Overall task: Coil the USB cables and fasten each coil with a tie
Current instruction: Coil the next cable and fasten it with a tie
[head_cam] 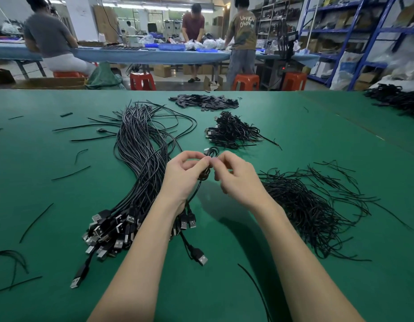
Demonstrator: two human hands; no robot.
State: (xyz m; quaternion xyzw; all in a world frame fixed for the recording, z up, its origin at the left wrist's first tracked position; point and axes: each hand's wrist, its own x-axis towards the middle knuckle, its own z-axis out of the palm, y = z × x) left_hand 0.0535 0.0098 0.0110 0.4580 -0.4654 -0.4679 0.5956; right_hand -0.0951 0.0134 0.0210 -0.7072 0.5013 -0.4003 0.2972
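Coiled black cable (pixel 207 167), thin and glossy, pinched between both hands' fingers (pixel 201 159).

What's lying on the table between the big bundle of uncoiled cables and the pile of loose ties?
In the head view, bare green table separates the cable bundle from the tie pile; both hands hold a coil above it.

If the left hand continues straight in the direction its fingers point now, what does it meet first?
The left hand points right, toward the right hand. It would first meet the coiled USB cable that both hands pinch, then probably the right hand's fingertips just behind it. Depth is unclear.
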